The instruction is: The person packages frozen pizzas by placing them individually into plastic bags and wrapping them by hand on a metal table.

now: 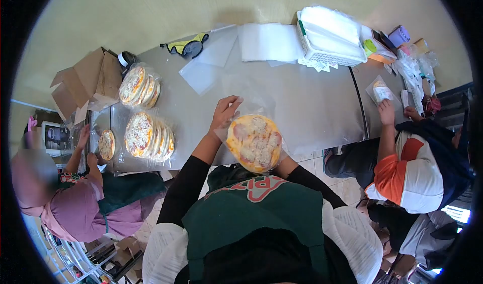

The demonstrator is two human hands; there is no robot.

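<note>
A round pizza topped with cheese is inside a clear plastic bag, held in front of my chest over the table's near edge. My left hand is at the bag's upper left, its fingers closed together on the clear plastic. Behind the pizza, at its lower right, my right hand is hidden; only the wrist and forearm show. Two stacks of bagged pizzas, a front one and a back one, stand on the table to the left.
On the metal table lie clear plastic sheets, a white basket and yellow-grey goggles. An open cardboard box stands at left. A co-worker at left is near a small pizza; another at right touches a small package.
</note>
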